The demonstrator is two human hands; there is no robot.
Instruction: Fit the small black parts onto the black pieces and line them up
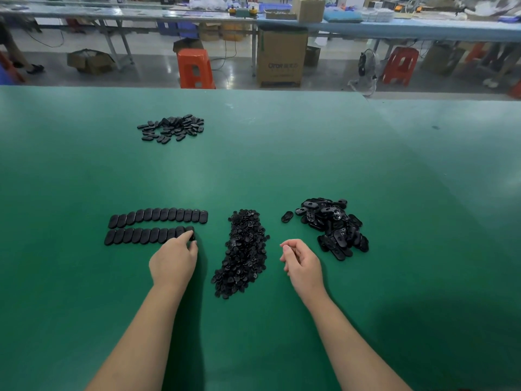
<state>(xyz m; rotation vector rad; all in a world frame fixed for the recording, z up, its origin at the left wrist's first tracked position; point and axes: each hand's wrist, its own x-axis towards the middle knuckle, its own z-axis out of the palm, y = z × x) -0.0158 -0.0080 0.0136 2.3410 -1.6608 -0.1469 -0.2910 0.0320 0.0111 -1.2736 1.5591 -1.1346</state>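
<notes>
Your left hand (176,255) pinches the last flat black oval plastic piece (190,232) at the right end of the nearer row (146,236) on the green counter (253,165) — nudge it carelessly and its touching neighbours skew out of line. Your right hand (300,259) hangs loosely curled, holding nothing, between the heap of small black round parts (242,255) and the loose pile of unfitted black ovals (329,227) — brushing either could scatter them.

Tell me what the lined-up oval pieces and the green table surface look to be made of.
Oval pieces: likely moulded plastic, black, smooth semi-matte, showing faint soft highlights and identical shapes. Green table surface: probably a rubber or vinyl mat, matte, with a diffuse sheen and no grain.
</notes>
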